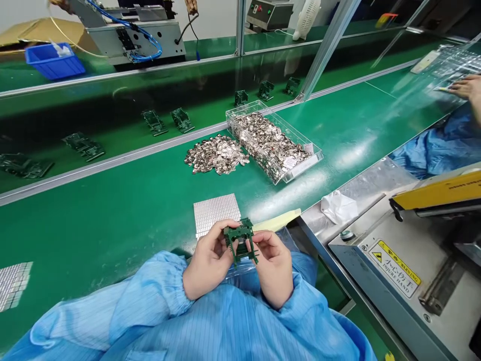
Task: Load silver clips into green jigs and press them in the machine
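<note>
Close in front of my body, both hands hold a dark green plastic frame with thin prongs and an open middle. My left hand grips its left side, the thumb reaching into the opening. On the right side, my right hand has thumb and fingers pressed to the frame; whether a small part is also between them is hidden. Just beyond my left hand lies a block of small silvery pieces in neat rows. Farther off, a loose heap of small metal pieces sits beside a clear tray full of similar pieces.
Several green frames stand along the far side of the metal rail. Another silvery block lies at far left. A machine with a hand-injury warning label stands close on the right. Another person's hand works at upper right.
</note>
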A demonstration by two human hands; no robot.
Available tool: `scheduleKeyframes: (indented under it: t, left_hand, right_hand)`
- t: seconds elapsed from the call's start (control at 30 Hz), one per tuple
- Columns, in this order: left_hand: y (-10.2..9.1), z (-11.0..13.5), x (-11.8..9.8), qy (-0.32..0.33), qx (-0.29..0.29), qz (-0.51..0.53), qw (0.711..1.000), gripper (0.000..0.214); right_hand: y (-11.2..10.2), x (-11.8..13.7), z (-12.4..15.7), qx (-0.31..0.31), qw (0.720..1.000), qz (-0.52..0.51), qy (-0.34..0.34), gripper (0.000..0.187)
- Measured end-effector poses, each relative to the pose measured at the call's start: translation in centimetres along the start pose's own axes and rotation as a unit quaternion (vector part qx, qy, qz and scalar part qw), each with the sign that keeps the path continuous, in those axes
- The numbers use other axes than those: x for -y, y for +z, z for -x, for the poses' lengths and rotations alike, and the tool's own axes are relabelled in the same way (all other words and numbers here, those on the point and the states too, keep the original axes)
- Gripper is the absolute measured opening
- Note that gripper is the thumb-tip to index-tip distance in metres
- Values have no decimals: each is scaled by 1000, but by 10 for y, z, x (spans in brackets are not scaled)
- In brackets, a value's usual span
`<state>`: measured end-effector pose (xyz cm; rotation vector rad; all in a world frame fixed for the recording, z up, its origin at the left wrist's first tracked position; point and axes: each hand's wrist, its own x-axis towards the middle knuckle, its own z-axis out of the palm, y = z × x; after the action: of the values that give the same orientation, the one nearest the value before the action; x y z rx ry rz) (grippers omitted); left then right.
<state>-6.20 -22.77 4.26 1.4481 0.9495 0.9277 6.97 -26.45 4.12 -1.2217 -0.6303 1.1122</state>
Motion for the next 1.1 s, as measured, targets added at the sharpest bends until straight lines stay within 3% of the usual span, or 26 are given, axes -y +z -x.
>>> scheduleKeyframes:
  t: [0.23, 0.37, 0.47, 0.53, 0.6, 0.7, 0.8, 0.9, 1.1]
  left_hand:
    - [7, 4, -2, 18, -16, -31, 999, 24]
    - [6, 9, -4, 14, 9, -46, 999, 23]
    - [-5, 0, -6, 39, 38, -105, 993, 25]
    - [-17, -19, -4, 83, 0, -185, 979, 29]
    - [-31, -45, 3, 120, -86, -264, 953, 34]
    - [-45, -79, 19, 113, -154, -330, 924, 40]
    - [-45, -93, 31, 112, -135, -356, 918, 41]
    - [-31, -91, 34, 144, -98, -355, 919, 38]
    - [0, -90, 31, 133, 11, -257, 957, 38]
  right_hand:
    - [0, -4, 9, -22, 999, -25, 11, 25]
    - [0, -9, 14, -17, 998, -47, 34, 30]
    - [-3, -11, 14, -26, 998, -53, 31, 29]
    - [-11, -14, 12, -42, 998, -53, 16, 28]
    - [-23, -20, 9, -60, 997, -39, 4, 30]
    - [-43, -35, 6, -60, 998, 8, 26, 35]
    - [-56, -49, 7, -21, 997, 31, 73, 40]
    - [-59, -55, 13, 43, 993, 22, 108, 40]
    - [-55, -58, 19, 143, 977, -63, 147, 38]
